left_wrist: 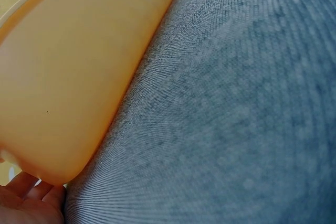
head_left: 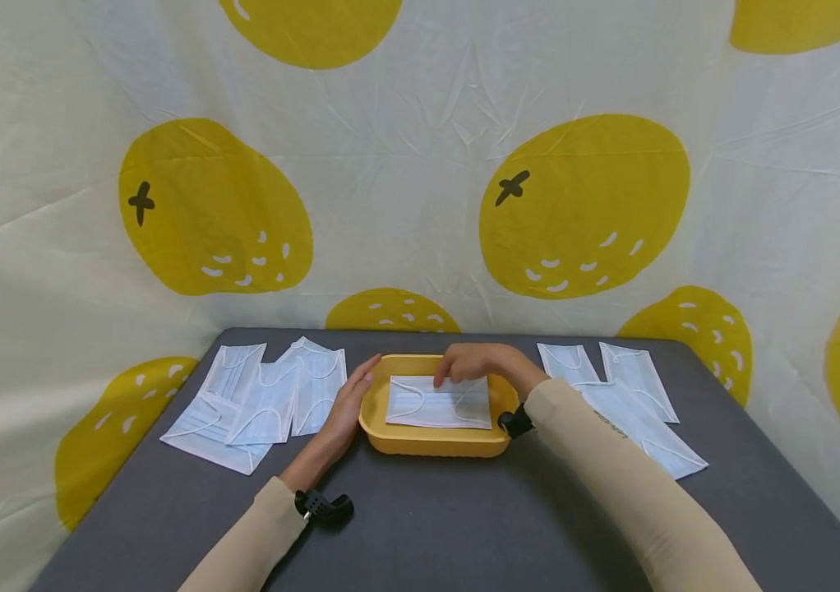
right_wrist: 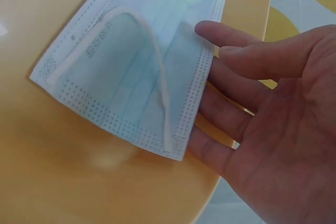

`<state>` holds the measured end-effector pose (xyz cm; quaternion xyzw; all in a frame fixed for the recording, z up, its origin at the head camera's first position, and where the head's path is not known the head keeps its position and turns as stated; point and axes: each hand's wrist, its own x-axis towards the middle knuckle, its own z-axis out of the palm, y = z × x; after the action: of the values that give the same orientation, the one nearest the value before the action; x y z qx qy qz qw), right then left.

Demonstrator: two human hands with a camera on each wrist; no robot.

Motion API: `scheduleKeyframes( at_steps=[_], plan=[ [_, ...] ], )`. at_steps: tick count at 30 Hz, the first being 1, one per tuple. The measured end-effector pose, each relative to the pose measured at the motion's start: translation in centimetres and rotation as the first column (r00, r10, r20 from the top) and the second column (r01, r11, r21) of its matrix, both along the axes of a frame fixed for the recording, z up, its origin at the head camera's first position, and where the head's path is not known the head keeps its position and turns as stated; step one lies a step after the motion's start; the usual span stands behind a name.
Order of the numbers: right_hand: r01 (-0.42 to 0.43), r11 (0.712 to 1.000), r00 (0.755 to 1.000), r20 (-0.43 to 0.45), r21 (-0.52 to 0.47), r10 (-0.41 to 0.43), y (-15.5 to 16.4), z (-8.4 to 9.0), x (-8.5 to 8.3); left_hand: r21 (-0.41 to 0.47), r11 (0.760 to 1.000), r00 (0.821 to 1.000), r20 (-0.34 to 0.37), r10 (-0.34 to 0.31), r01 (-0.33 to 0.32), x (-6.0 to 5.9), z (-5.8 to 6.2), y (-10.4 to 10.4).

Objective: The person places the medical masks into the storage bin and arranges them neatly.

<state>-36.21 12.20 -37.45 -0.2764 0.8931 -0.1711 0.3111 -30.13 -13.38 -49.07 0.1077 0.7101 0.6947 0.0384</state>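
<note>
No txt legible. Mask (right_wrist: 128, 74) in yellow tray (head_left: 435, 445): embossed chars (right_wrist: 98, 40) nr one ear loop (right_wrist: 162, 77), too faint to read. R sleeve (head_left: 612, 477), to tray's rt: dark lettering (head_left: 611, 425), too small to make out. Cloth (head_left: 398, 205) behind tray: dark cross-shaped marks (head_left: 512, 188) on 2 printed fruits (head_left: 586, 222).

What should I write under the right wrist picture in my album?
A right hand at the edge of a pale blue mask inside a yellow tray.

Face mask (head_left: 438, 411) in a yellow tray (head_left: 435, 445), frame centre
Left hand (head_left: 340, 415) touches the tray's left side; right hand (head_left: 473, 362) at the mask's upper edge; other masks (head_left: 268, 407) flank them.
</note>
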Motion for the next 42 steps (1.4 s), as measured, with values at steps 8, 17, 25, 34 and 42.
scheduleKeyframes(
  at_steps=[8,17,25,34,42],
  plan=[
    [0.005,1.0,1.0,0.002,-0.007,-0.005,0.12,0.12,-0.07,0.004,1.0,1.0,0.0,0.002,-0.002,0.08,0.14,0.0],
    [0.01,1.0,1.0,-0.007,-0.028,-0.01,0.35,-0.22,-0.13,0.0,1.0,1.0,-0.002,-0.003,0.003,0.05,0.13,0.11],
    [0.024,0.999,0.999,-0.04,-0.029,-0.026,0.71,0.03,0.09,-0.015,1.0,1.0,-0.003,0.003,-0.003,0.25,0.22,0.28],
    [0.033,0.997,0.998,-0.053,-0.063,-0.036,0.62,-0.04,0.39,-0.008,1.0,1.0,-0.008,0.01,-0.01,0.19,0.12,0.22],
    [0.01,0.996,0.996,-0.082,-0.084,-0.016,0.63,-0.02,0.47,-0.007,1.0,1.0,-0.003,0.007,-0.007,0.15,0.24,0.28]
  ],
)
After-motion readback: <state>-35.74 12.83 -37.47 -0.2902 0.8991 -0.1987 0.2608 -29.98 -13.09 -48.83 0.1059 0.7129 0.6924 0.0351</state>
